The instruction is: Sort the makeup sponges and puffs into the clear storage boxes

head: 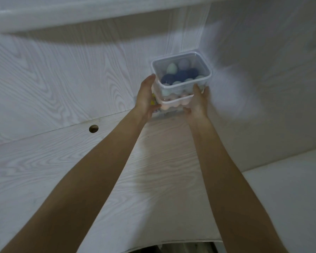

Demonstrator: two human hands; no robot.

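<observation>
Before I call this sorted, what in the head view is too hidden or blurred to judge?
- Lower clear storage box: contents mostly hidden by the top clear storage box of blue and green sponges and both hands.
- Yellow item behind left hand: unidentifiable.
- Right hand: fingertips hidden, motion-blurred.
- Whether lids are fitted: unclear.
</observation>
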